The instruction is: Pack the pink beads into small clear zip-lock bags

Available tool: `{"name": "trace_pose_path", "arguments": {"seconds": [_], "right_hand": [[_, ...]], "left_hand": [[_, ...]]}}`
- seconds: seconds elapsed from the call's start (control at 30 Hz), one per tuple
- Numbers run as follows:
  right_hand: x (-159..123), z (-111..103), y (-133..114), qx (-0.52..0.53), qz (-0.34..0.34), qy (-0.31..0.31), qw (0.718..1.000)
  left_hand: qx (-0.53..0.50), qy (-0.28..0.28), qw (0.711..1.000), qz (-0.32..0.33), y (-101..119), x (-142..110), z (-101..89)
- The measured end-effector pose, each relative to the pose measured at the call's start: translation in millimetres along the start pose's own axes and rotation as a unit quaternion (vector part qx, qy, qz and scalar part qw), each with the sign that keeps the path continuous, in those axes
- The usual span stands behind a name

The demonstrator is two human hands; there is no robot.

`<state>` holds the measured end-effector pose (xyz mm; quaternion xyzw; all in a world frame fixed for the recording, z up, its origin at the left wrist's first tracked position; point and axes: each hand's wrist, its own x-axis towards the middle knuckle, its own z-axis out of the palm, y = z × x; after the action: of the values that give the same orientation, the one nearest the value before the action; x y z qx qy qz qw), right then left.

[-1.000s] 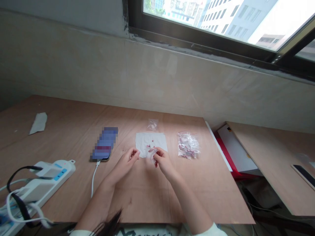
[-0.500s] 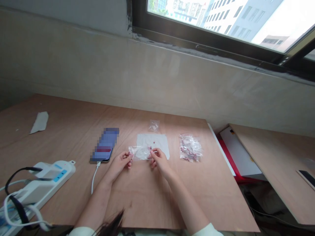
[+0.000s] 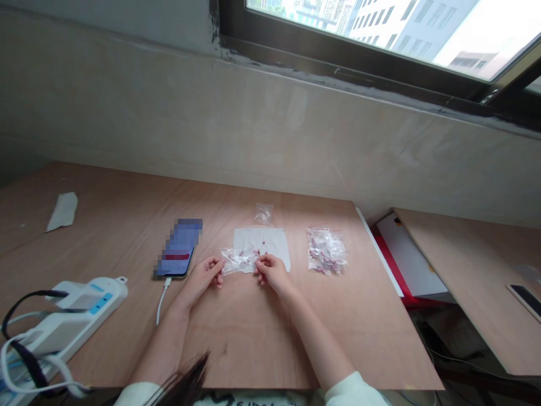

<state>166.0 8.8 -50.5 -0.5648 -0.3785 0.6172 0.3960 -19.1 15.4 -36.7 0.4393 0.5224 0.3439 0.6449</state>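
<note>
My left hand [image 3: 205, 274] and my right hand [image 3: 270, 270] pinch the two ends of a small clear plastic bag [image 3: 239, 260] that holds tiny pink pieces. The bag is stretched flat between them, just above the wooden table [image 3: 236, 338]. Behind it lies a white paper sheet [image 3: 270, 243] with a few loose pink pieces on it. A fuller clear bag of pink pieces [image 3: 325, 251] lies to the right of the sheet. A small clear bag that looks empty [image 3: 263, 213] lies behind the sheet.
A phone [image 3: 180, 248] on a white cable lies left of my hands. A white power strip [image 3: 63, 316] with black and white cords sits at the near left. A folded white scrap [image 3: 63, 211] lies far left. A second table [image 3: 469, 276] stands to the right.
One second ago only my right hand held the crumpled bag. My left hand has since taken the other end, and the bag is now pulled flat between both hands.
</note>
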Motion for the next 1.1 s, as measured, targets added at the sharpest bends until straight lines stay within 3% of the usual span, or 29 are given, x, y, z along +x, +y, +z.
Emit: {"name": "trace_pose_path", "arguments": {"seconds": [0.5,0.8,1.1], "right_hand": [[3.8,-4.7,2.1,0.047,0.016,-0.009,0.999],[-2.7,-4.3,-4.9,0.080,0.024,0.012,0.996],[-4.1,-8.4,-13.8,0.140,0.021,0.026,0.990]], "left_hand": [[0.052,0.033,0.996,0.069,25.8,0.7,13.6],[0.055,0.032,0.993,0.099,24.2,-3.7,14.3],[0.131,-0.054,0.983,0.118,33.5,-9.3,11.0]]}}
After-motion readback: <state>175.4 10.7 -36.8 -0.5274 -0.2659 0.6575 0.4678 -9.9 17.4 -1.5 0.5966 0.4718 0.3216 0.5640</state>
